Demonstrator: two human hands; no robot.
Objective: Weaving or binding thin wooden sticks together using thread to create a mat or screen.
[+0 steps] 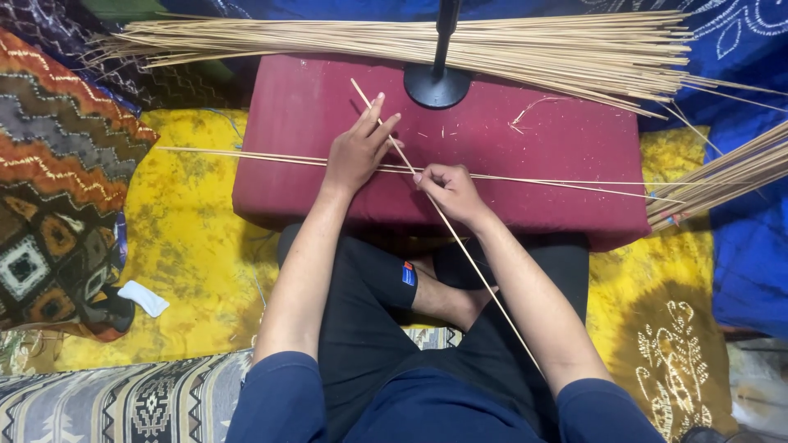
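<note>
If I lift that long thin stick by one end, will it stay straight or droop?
The diagonal stick is very slender for its length, so it would probably bow and feel light. It spans past the cushion without sagging, suggesting some springy stiffness. Being thin, it might snap if bent sharply.

A thin, pale bamboo stick is seen lying at a slant across a dark red cushion, its far tip pointing up and left, its near end running down over the lap. It is crossed by two or three long, equally thin sticks laid nearly level across the cushion, jutting out past both side edges.
</note>
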